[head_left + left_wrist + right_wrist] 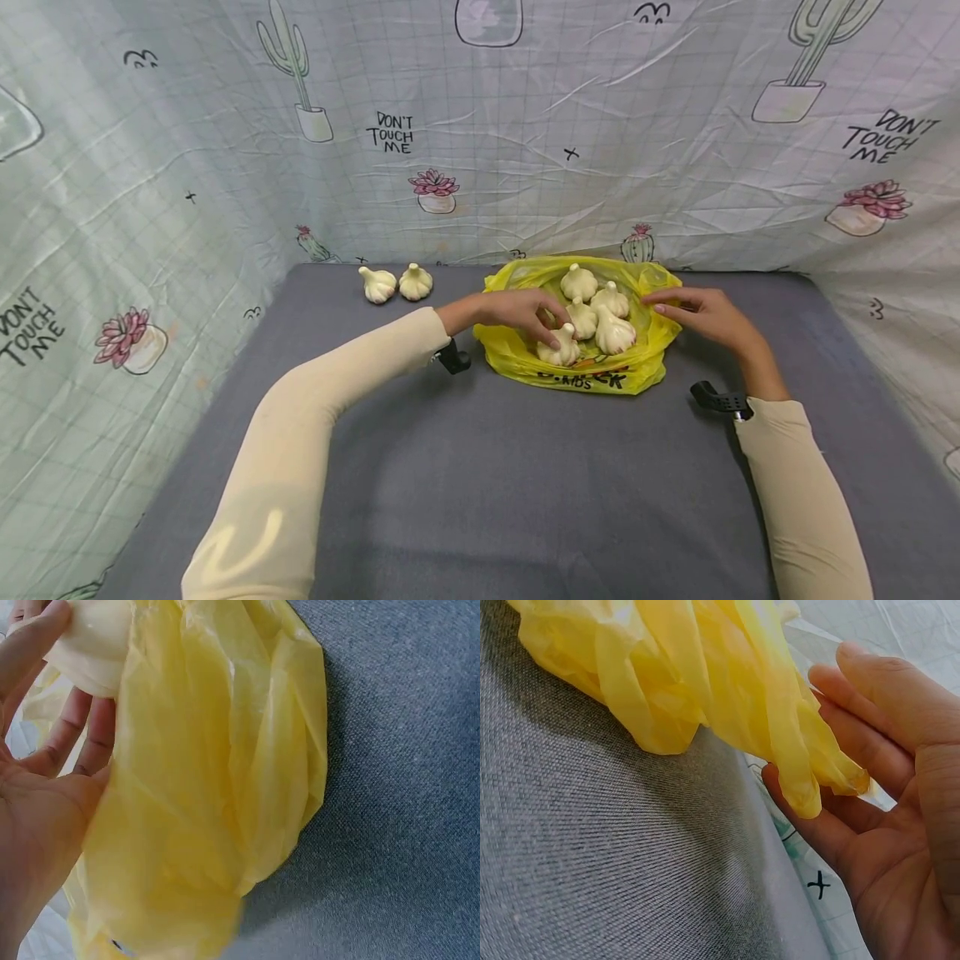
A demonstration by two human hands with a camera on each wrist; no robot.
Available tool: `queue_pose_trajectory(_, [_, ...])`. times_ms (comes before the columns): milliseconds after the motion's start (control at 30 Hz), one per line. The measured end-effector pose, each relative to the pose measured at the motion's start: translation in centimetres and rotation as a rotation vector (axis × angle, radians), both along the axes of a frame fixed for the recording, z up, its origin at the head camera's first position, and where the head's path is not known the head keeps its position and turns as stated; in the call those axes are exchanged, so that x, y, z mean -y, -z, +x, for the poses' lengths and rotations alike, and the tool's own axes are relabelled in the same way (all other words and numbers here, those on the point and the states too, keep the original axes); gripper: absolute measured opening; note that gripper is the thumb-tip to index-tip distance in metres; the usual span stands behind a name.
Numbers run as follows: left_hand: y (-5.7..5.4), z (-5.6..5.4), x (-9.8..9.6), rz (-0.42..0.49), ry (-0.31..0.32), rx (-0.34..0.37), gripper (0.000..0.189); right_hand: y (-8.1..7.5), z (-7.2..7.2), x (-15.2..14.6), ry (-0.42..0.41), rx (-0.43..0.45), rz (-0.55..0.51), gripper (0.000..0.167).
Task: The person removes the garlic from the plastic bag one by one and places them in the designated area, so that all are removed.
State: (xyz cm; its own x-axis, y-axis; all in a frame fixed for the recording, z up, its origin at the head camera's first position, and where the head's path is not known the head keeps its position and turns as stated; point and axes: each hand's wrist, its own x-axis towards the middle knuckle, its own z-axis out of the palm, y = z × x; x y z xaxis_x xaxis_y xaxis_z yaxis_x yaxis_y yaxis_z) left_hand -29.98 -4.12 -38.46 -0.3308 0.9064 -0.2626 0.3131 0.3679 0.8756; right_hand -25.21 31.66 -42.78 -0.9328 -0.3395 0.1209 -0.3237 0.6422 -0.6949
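A yellow plastic bag [517,367] lies with its mouth spread wide, and several garlic bulbs [579,283] sit inside. At the bag's front left, my left hand [525,312] holds one garlic bulb [558,348] between thumb and fingers; the left wrist view shows this bulb [94,645] partly hidden behind the bag's side. My right hand [705,317] is at the bag's right rim, its fingers loosely extended. In the right wrist view, yellow plastic folds [795,757] hang against those fingers, and the thumb stands apart from them.
Two more garlic bulbs [378,285] lie side by side on the grey cloth-covered table [487,483], left of the bag near the back edge. A printed fabric backdrop [510,100] rises behind the table and along its sides.
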Motion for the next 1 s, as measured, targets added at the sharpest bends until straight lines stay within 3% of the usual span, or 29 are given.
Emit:
queue_pose_trajectory(300, [-0.3,-0.4,0.2,-0.015,0.005,0.023,0.030,0.2,0.1,0.1,0.001,0.001,0.010,0.031])
queue_pose_trajectory(433, [-0.7,-0.7,0.5,-0.002,0.039,-0.029,0.032,0.1,0.2,0.1,0.002,0.009,0.005,0.031])
queue_pose_trajectory(700, [-1.9,-0.4,1.6,0.046,0.022,-0.226,0.036,0.2,0.1,0.1,-0.040,-0.008,0.016,0.030])
queue_pose_trajectory(833, [-2.5,0.0,2.8,0.081,-0.023,-0.245,0.032,0.2,0.1,0.1,-0.025,-0.006,0.006,0.028])
queue_pose_trajectory(1000, [-3.4,0.3,4.7,0.107,-0.131,-0.246,0.029,-0.1,0.2,0.1,0.009,-0.012,0.028,0.026])
